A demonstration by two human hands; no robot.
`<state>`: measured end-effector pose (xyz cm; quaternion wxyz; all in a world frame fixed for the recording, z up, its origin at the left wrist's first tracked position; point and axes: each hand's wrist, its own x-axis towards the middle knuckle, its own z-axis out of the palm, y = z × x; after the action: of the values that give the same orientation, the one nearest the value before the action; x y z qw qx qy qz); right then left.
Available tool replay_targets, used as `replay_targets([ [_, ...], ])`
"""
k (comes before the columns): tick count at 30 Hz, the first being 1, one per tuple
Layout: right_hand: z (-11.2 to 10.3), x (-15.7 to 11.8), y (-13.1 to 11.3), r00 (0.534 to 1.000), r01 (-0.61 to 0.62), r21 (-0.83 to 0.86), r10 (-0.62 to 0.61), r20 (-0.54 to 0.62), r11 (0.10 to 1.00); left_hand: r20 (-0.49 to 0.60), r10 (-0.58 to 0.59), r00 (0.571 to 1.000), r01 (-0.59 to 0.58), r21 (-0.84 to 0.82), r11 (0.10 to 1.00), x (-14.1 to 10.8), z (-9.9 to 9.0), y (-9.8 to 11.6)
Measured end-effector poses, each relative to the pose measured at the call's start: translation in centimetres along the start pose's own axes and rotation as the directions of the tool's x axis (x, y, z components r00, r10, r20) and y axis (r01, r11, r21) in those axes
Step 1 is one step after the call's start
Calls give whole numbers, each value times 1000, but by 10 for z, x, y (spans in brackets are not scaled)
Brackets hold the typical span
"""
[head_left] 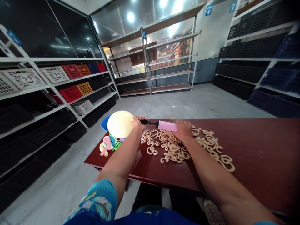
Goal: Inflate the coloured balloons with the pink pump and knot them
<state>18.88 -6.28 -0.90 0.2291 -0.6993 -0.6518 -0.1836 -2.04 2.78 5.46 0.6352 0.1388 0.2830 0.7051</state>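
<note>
A pale yellow balloon (120, 124), blown up large and round, hangs over the left end of the table. My left hand (139, 122) is closed around the balloon's neck where it meets the black nozzle end of a hand pump. The pump's pink barrel (167, 125) points to the right. Wrapped round the barrel's right end is my right hand (184, 129). Beneath the balloon lies a pile of limp coloured balloons (110, 143). Curly tan pieces (173, 145) of a kind I cannot make out are heaped below and right of the pump.
The dark red table (255, 150) stretches to the right. A blue object (105, 122) shows partly behind the balloon. Shelves with crates (73, 93) line the left side, more shelving (170, 75) stands at the back, and dark crates (241, 68) fill racks at the right.
</note>
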Motion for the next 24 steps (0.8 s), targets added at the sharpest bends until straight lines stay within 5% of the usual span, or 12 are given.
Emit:
replay_targets([
  [3,1,-1,-3,999,40,14,-40,16,999,27,-29,999,30,-16,999,-10,0,-19],
  [6,0,-1,-4,999,46,23,-46,15,999,37,-30,999,30,4,1000,-11,3,-15],
  [13,-1,2,4,997,-71,5,71,-2,997,49,44,998,-48,84,995,18,15,57],
  [16,2,2,6,995,-97,-5,97,-11,995,57,84,995,-89,85,992,23,15,72],
  [24,-3,-1,-7,999,4,-16,-3,42,1000,8,26,1000,-26,38,999,1,2,11],
])
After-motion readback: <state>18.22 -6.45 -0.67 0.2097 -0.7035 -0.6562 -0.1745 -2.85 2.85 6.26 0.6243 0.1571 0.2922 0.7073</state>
